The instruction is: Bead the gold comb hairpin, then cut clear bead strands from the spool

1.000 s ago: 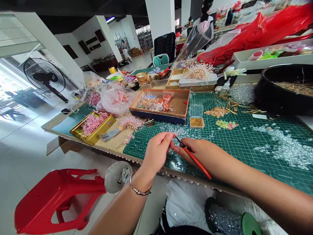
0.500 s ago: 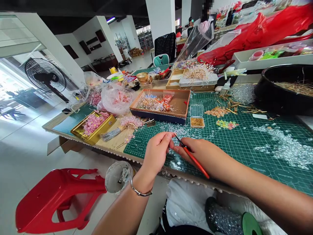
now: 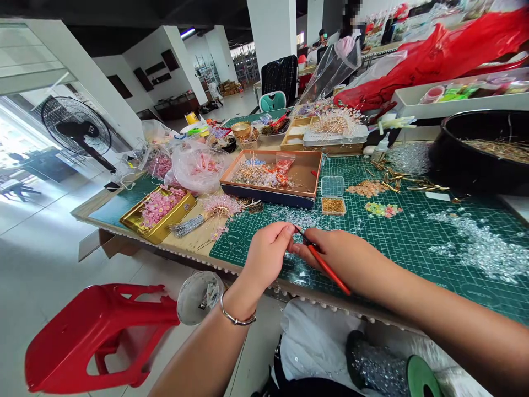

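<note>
My right hand grips red-handled pliers, their dark jaws pointing at the fingertips of my left hand. My left hand is closed in a pinch, and whatever its fingers hold is too small and hidden to make out. Both hands meet above the near edge of the green cutting mat. Just behind them lie scattered clear beads and a small clear box of gold beads.
Behind the hands stands an orange-lined box of beaded sprays. A gold tin of pink flowers sits left. Clear beads and a black bowl are at right. A red stool and a bucket stand below the table edge.
The pliers have tilted slightly, with the handle end a little higher and further left. Both hands stay close together in nearly the same place.
</note>
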{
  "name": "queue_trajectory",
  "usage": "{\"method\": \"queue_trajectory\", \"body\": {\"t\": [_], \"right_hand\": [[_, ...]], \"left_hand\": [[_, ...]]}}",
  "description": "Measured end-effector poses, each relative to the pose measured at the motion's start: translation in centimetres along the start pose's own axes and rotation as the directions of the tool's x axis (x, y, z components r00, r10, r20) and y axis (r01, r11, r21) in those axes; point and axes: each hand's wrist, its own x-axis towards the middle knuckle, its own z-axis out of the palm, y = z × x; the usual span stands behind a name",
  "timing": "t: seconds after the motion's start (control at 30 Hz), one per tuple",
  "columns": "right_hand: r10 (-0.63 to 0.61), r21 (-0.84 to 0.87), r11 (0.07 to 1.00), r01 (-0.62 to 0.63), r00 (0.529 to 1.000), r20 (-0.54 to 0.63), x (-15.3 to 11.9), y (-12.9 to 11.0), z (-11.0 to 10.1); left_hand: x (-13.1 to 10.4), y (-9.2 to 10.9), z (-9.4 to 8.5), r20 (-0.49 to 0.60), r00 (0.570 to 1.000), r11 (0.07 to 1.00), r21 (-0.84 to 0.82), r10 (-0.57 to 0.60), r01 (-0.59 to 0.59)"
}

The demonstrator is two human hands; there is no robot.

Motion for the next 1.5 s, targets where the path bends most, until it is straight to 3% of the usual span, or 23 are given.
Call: {"method": "queue_trajectory", "body": {"t": [0.27,0.43,0.6,0.7,0.9,1.0,1.1,1.2,1.3,1.4,1.5], "right_hand": [[-0.032,0.109,0.994,0.030,0.999,0.015,1.9,0.7,0.2],[-0.031,0.151,0.988,0.036,0.999,-0.039,2.3,1.3,0.5],[-0.060,0.217,0.972,0.093,0.987,-0.152,0.4,0.6,-0.3],[-0.144,0.143,0.973,0.179,0.964,-0.223,-1.5,-0.3,-0.7],[-0.283,0.004,0.956,0.294,0.924,-0.257,-5.1,-1.5,-1.2],[-0.315,-0.052,0.947,0.316,0.889,-0.332,-6.8,-1.7,-1.8],[-0.266,-0.089,0.963,0.253,0.856,-0.444,-8.7,-1.3,-2.8],[-0.065,-0.024,0.998,0.061,0.864,-0.499,-10.6,-0.2,-3.9],[0.118,0.054,0.993,-0.106,0.864,-0.489,-12.1,0.9,-4.7],[0.150,-0.018,0.983,-0.183,0.856,-0.495,-12.8,1.6,-4.7],[0.194,-0.041,0.969,-0.243,0.854,-0.483,-13.1,1.6,-4.5]], "left_hand": [[1.6,-1.3,0.0,-0.026,0.999,0.998,-0.056,0.023,-0.024],[1.6,-1.3,-0.3,0.005,0.999,0.984,-0.174,-0.044,0.044],[-0.2,0.2,-0.9,0.195,0.969,0.921,-0.329,-0.151,0.209],[-2.0,1.2,-1.0,0.312,0.931,0.878,-0.372,-0.188,0.302],[-5.4,2.2,-1.1,0.504,0.851,0.758,-0.496,-0.145,0.423],[-6.9,2.2,-1.2,0.550,0.829,0.728,-0.528,-0.098,0.436],[-8.5,1.7,-1.6,0.534,0.844,0.811,-0.468,-0.059,0.352],[-9.9,1.0,-2.1,0.524,0.849,0.891,-0.347,-0.075,0.293],[-11.1,0.3,-2.6,0.483,0.870,0.894,-0.340,-0.098,0.290],[-11.8,0.2,-2.8,0.440,0.890,0.878,-0.374,-0.115,0.298],[-12.1,0.4,-2.9,0.449,0.881,0.874,-0.359,-0.147,0.328]]}}
